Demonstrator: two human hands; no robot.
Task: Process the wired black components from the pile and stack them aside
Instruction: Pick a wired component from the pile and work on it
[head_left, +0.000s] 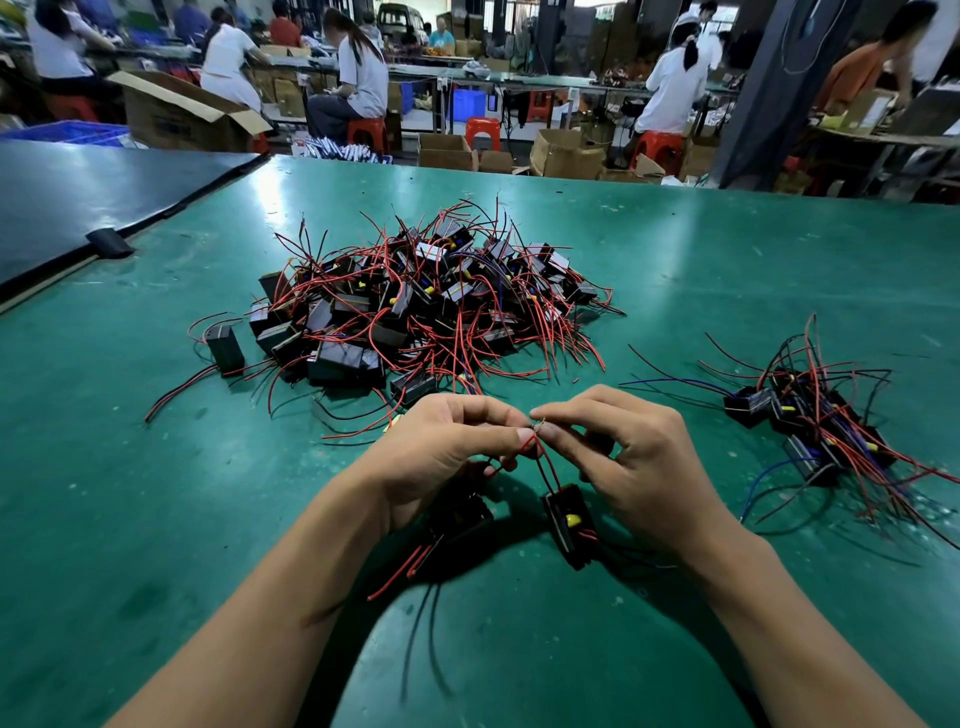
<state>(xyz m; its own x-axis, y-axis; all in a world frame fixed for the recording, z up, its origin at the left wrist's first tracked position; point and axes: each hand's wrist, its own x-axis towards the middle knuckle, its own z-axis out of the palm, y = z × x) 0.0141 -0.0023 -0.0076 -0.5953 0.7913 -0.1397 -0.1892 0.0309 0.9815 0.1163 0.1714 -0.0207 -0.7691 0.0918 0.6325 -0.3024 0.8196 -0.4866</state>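
Note:
A big pile of black box components (415, 306) with red and black wires lies mid-table. A smaller stack of the same components (815, 426) lies at the right. Near the front, my left hand (441, 457) and my right hand (639, 462) meet fingertip to fingertip, both pinching the bare ends of red and black wires. Those wires run down to a black component with a yellow part (569, 522) hanging just below my right hand. A second black component (462, 514) sits under my left hand, partly hidden, with red and black wires trailing toward me.
The green table (156, 519) stretches wide on both sides of my hands. A dark board (78, 208) lies at the far left with a black clip (109, 243) on its edge. Beyond the table's far edge people sit at benches among cardboard boxes and red stools.

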